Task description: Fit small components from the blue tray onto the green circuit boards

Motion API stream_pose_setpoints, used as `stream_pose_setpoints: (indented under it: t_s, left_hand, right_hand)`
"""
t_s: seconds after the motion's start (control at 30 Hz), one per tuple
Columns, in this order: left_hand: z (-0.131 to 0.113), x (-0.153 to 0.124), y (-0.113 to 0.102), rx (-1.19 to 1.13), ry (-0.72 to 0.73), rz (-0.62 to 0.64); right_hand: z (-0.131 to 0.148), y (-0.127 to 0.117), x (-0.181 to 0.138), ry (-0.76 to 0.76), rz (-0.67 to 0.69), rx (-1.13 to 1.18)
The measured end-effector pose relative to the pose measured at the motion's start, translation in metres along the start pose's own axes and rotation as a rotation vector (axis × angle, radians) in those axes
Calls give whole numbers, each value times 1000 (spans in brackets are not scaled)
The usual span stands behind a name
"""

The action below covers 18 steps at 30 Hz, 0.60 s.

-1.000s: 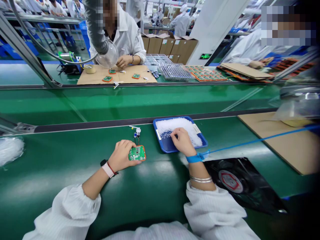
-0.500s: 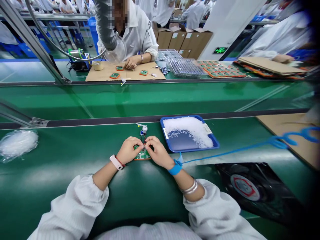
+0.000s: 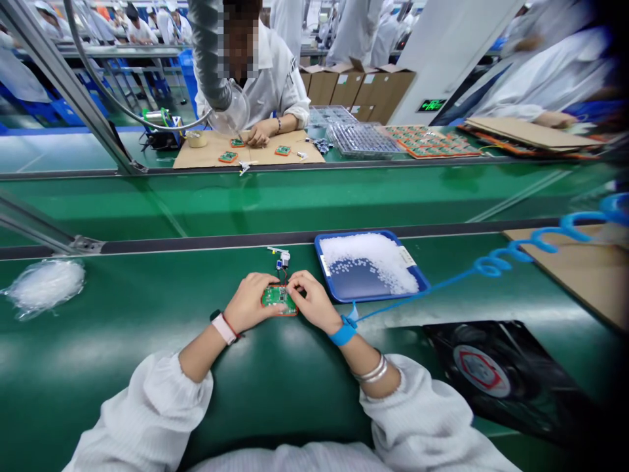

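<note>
A green circuit board (image 3: 276,298) with an orange-red edge lies on the green work surface in front of me. My left hand (image 3: 253,301) grips its left side, thumb along the near edge and fingers at the far edge. At the board's upper right corner, my right hand (image 3: 312,298) has thumb and forefinger pinched together; whatever is between them is too small to make out. Wires lead from the board's far side to a small white and blue connector part (image 3: 284,260). A blue wrist strap (image 3: 344,333) with a coiled cord is on my right wrist.
A blue tray (image 3: 344,285) of small white pieces stands right of the board. At left lies a clear bag of white pieces (image 3: 46,286); at right, a black panel (image 3: 531,373) and cardboard (image 3: 580,262). Across the divider, a co-worker's hand (image 3: 260,133) is among similar boards.
My left hand has gone from pinching at the board's top to holding its left side, uncovering more of the board. My right pinch has shifted slightly right.
</note>
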<state>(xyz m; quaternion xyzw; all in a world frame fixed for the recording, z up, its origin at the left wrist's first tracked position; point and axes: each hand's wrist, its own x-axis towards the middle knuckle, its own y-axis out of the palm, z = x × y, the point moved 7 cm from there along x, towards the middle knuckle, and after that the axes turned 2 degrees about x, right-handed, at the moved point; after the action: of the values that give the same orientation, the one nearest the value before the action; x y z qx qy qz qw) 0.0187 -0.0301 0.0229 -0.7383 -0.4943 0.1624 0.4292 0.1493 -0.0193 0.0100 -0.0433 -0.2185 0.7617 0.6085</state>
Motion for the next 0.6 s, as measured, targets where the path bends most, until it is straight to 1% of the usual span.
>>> stream_pose_setpoints:
  t_s: [0.07, 0.1, 0.17, 0.23, 0.3, 0.33, 0.37, 0.4, 0.43, 0.47, 0.5, 0.53, 0.6]
  left_hand:
    - [-5, -8, 2, 67, 70, 66]
    - [-6, -10, 2, 83, 71, 85]
    - [-1, -5, -3, 26, -11, 86]
    - [11, 12, -13, -198, -164, 66]
    - [29, 40, -25, -492, -318, -6]
    - [38, 56, -34, -599, -369, -79]
    - [48, 73, -45, -643, -395, -183]
    - [56, 90, -58, -643, -389, -302]
    - [63, 105, -69, -604, -351, -410]
    - [68, 118, -80, -521, -297, -507]
    - [71, 128, -87, -400, -239, -566]
    - [74, 137, -89, -258, -185, -573]
    - [84, 148, -79, -2, -127, -473]
  right_hand:
    - [-1, -8, 0, 1, -82, 50]
    - [-1, -13, -1, -3, -136, 66]
    - [-1, -23, -2, -23, -249, 86]
    - [1, -30, -4, -44, -327, 100]
    - [1, -31, -6, -55, -348, 114]
    - [0, -30, -6, -54, -343, 122]
    - [-1, -29, -6, -50, -331, 129]
    - [-2, -27, -6, -44, -320, 137]
    - [-4, -26, -6, -38, -311, 145]
    - [-5, -25, -6, -33, -304, 152]
    - [-6, -24, -6, -29, -299, 158]
    - [-7, -24, -6, -26, -295, 163]
    - [-6, -23, -6, -21, -285, 169]
